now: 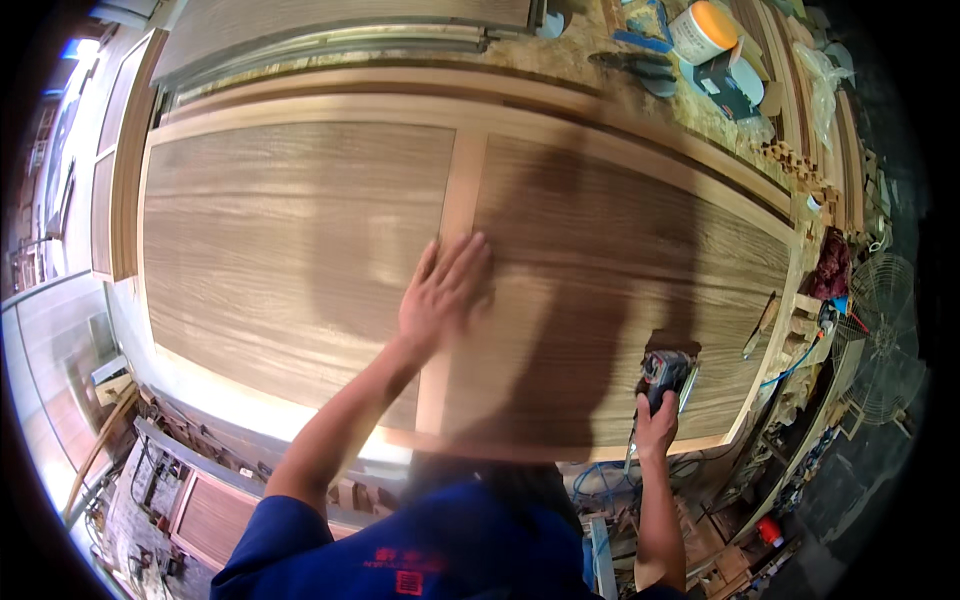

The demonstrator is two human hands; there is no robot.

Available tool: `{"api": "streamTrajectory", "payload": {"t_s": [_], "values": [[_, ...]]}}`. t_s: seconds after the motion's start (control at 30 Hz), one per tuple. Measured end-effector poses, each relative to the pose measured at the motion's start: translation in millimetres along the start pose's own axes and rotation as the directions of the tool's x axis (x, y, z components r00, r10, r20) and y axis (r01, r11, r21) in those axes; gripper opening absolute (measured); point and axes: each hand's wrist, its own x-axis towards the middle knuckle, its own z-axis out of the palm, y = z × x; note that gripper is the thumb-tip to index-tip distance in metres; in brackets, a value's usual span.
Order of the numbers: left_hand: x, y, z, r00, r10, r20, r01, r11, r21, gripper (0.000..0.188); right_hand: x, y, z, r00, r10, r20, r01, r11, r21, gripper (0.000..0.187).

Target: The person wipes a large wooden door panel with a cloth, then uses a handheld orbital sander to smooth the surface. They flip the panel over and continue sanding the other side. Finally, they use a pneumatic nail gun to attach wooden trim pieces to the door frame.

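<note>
A large wooden door panel [300,230] with a pale frame and darker grained infill lies flat before me. My left hand [445,295] rests on its pale middle rail [462,190], palm down and fingers stretched out, slightly blurred. Towards the right end, my right hand [657,425] is wrapped round a compact dark-and-grey power tool [665,370], which stands on the panel near the front edge. Its exact kind is hard to make out. Close to the panel's right edge lies a slim hand tool with a wooden handle [768,312].
Behind lie stacked boards [340,35], a white tub with an orange lid [703,32] and dark pliers-like tools [640,65]. Another framed panel [120,150] stands at the left. To the right are a blue hose [785,372] and a wire-guarded fan [882,330].
</note>
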Motion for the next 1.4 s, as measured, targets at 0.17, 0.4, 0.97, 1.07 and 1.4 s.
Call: {"api": "streamTrajectory", "payload": {"t_s": [0.17,0.4,0.97,1.07,1.4], "values": [[-4,-6,9,0.999,0.038,-0.033,-0.035,0.994,0.102,0.074,64,102,-18,0.995,-0.094,-0.018,0.093,0.906,0.413,0.022],[-24,-3,23,0.968,0.122,-0.218,-0.110,0.992,0.066,0.070,332,311,-114,0.956,0.067,-0.285,-0.221,0.803,-0.553,0.113],[-13,-11,27,0.976,0.057,-0.211,-0.016,0.982,0.190,0.072,199,-88,-78,0.910,-0.395,0.127,0.186,0.662,0.726,0.022],[-5,-1,10,0.990,0.042,-0.131,-0.031,0.996,0.088,0.077,183,-196,-34,0.880,-0.464,0.098,0.240,0.614,0.752,0.021],[3,2,5,0.996,-0.063,0.068,0.062,0.998,0.018,0.076,282,-349,30,0.733,-0.668,-0.127,0.593,0.535,0.602,0.007]]}}
